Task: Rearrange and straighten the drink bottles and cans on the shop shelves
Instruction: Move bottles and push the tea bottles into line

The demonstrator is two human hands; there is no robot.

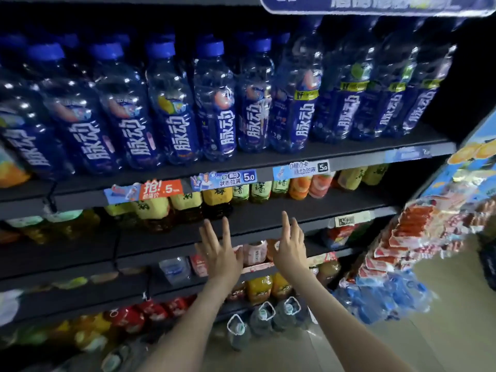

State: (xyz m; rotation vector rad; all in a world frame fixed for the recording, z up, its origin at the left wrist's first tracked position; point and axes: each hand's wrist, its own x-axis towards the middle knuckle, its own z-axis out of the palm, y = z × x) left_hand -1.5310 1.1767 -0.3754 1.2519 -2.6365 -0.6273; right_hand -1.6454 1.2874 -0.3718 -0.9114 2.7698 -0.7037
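Head view: left hand (218, 255) and right hand (291, 248) are raised side by side, fingers spread straight, holding nothing; blue bottles (214, 103) stand at twelve o'clock above.

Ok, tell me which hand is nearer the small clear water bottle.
Left. The left hand is just right of the small clear water bottle; the right hand lies farther right again.

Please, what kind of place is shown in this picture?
Probably a small shop's drinks aisle: dark metal shelves carry rows of clear plastic bottles with blue caps and labels, and paper price tags marked 5.0 sit on the shelf edges.
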